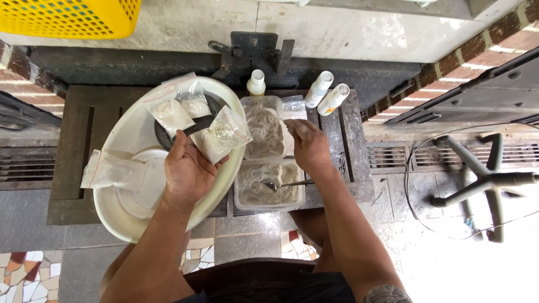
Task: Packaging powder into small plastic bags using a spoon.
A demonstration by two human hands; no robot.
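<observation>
My left hand (188, 171) holds a small clear zip bag of pale powder (220, 136) above the rim of a large white basin lid (120, 210). My right hand (307, 147) hovers over two clear plastic tubs of grey-white powder, its fingers bent and pinched near the far tub (264, 132). A metal spoon (286, 184) lies in the near tub (268, 191), just below my right hand. Two more filled bags (179, 109) rest on the white lid, and another bag (109, 170) lies at its left edge.
Three small white bottles (320, 92) stand at the back of a dark low wooden table (76, 140). A yellow crate (70, 17) sits top left. A chair base (485, 179) and a thin cable lie on the floor at right. Brick walls flank both sides.
</observation>
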